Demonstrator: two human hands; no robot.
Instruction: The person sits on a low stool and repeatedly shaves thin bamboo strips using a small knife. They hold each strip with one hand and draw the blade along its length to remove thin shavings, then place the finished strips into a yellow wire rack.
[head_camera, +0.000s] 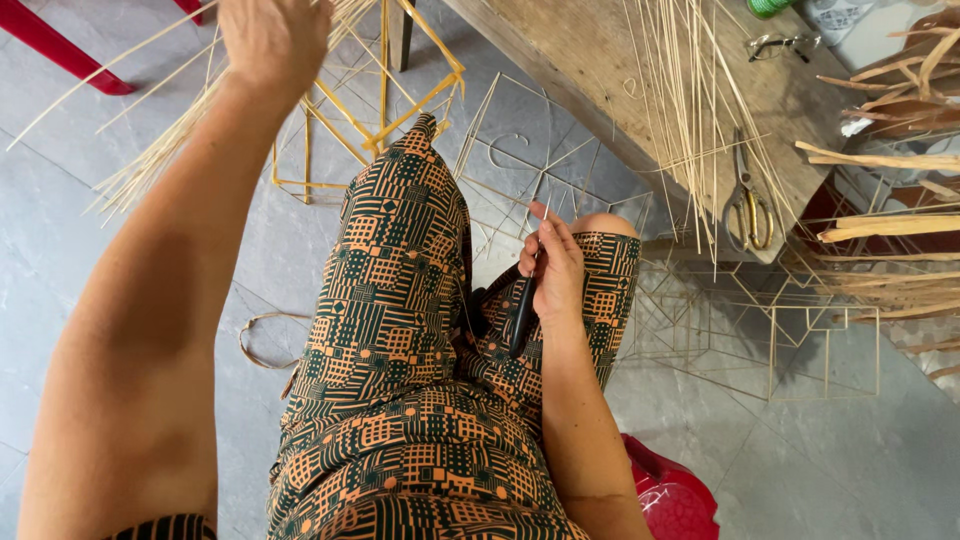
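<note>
Head view: my left hand (272, 38), upper left of frame, closed on bundle of thin bamboo sticks (160, 150); light, springy, brittle, so grip mid-bundle. Right hand (553, 268), centre, wrapped round black-handled knife (522, 315) on lap.

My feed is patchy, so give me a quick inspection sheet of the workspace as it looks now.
Surface: grey tiled floor; wooden bench at upper right.
Job's things: bundle of thin bamboo strips; dark-handled knife.
Clutter: loose strips, scissors and glasses on the bench; yellow stick frame and pale stick frames on the floor; split bamboo pieces at right.
Grippers: left hand raised, closed on the bundle; right hand closed on the knife, over the knee.
Cables: nothing seen; a loose loop of strip lies on the floor.
Surroundings: red stool below; red leg at upper left.
</note>
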